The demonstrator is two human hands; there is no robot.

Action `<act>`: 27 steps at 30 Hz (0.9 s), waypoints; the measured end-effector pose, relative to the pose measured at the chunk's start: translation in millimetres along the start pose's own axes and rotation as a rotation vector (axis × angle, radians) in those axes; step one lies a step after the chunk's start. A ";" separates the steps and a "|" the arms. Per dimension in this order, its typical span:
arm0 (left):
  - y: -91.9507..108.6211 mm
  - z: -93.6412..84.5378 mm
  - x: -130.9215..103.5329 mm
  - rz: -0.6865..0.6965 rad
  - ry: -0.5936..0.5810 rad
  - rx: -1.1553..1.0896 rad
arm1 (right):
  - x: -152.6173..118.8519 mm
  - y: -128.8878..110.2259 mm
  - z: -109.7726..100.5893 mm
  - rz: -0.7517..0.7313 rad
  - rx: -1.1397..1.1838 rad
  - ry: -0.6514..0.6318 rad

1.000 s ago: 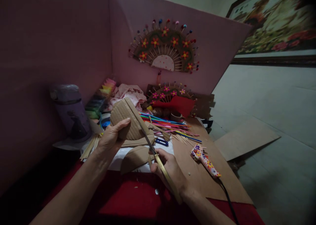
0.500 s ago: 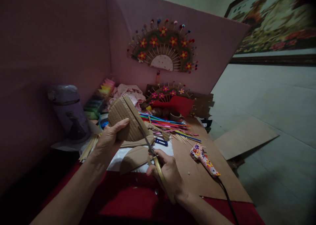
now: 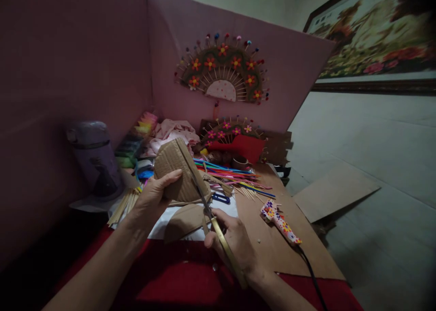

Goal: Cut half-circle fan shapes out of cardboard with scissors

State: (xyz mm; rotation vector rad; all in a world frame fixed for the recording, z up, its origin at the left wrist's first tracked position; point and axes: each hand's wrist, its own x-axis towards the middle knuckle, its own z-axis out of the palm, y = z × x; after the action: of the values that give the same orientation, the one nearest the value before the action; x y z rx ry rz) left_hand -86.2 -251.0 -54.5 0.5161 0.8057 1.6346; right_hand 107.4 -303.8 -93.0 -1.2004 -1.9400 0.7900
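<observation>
In the head view, my left hand (image 3: 158,193) is grasping a cardboard piece (image 3: 173,177), my thumb pressing across its ribbed face and the piece tilting above the tabletop (image 3: 163,277). My right hand (image 3: 235,240) is grasping the scissors (image 3: 222,236) by their yellowish handles, and the blades are reaching up to the cardboard's right-hand edge, meeting it there. I cannot tell how far apart the blades are standing.

Below the piece, a rounded cardboard cutout (image 3: 182,219) is lying partly over a white sheet (image 3: 157,229). A dark blue clip-like object (image 3: 221,198) is resting just beyond my right hand, near the colored strips (image 3: 235,171). To the right, a flower-patterned glue gun (image 3: 282,223) is lying on a brown board (image 3: 250,215), its black cord trailing toward me. On the left, pale sticks (image 3: 123,207) are lying near a purple tumbler (image 3: 97,161), which is standing upright. Behind everything, a decorated fan (image 3: 223,56) is hanging on the pink panel (image 3: 289,61).
</observation>
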 end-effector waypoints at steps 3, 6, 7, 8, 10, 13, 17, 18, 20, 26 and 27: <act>-0.2 3.2 -3.0 -0.010 0.007 -0.013 | -2.3 1.2 2.2 0.040 0.005 -0.004; 0.9 5.0 -5.5 -0.013 0.010 -0.010 | -2.3 6.1 5.7 0.041 0.022 0.005; 1.2 5.2 -6.2 -0.012 0.013 -0.006 | -1.8 8.0 6.9 0.032 0.031 0.010; 1.5 5.3 -6.6 -0.010 0.015 -0.002 | -1.0 10.0 8.2 0.020 0.038 0.018; 1.7 5.0 -6.9 -0.005 0.020 -0.001 | 0.8 13.6 10.9 -0.007 0.050 0.049; 1.1 3.3 -5.0 -0.007 0.009 0.006 | 3.1 16.4 13.8 -0.027 0.078 0.076; -1.0 0.7 -1.6 0.012 0.003 0.012 | 3.2 13.1 11.9 -0.016 0.094 0.038; -1.7 0.4 -1.5 0.010 -0.001 0.020 | 2.8 11.3 10.3 -0.006 0.090 0.028; -3.6 0.9 -3.0 -0.013 -0.027 0.040 | 1.6 7.5 6.5 0.016 0.079 0.007; -8.5 4.6 -11.0 -0.063 -0.088 0.084 | -0.8 1.5 -0.2 0.031 0.001 -0.010; -8.9 4.5 -11.1 -0.066 -0.084 0.090 | -1.0 1.5 0.1 0.037 -0.003 -0.003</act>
State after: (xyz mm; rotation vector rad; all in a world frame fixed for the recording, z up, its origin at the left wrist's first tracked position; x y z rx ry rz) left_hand -74.6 -260.0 -57.0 0.6115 0.8274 1.5114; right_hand 108.4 -304.1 -94.5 -1.2409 -1.9267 0.8084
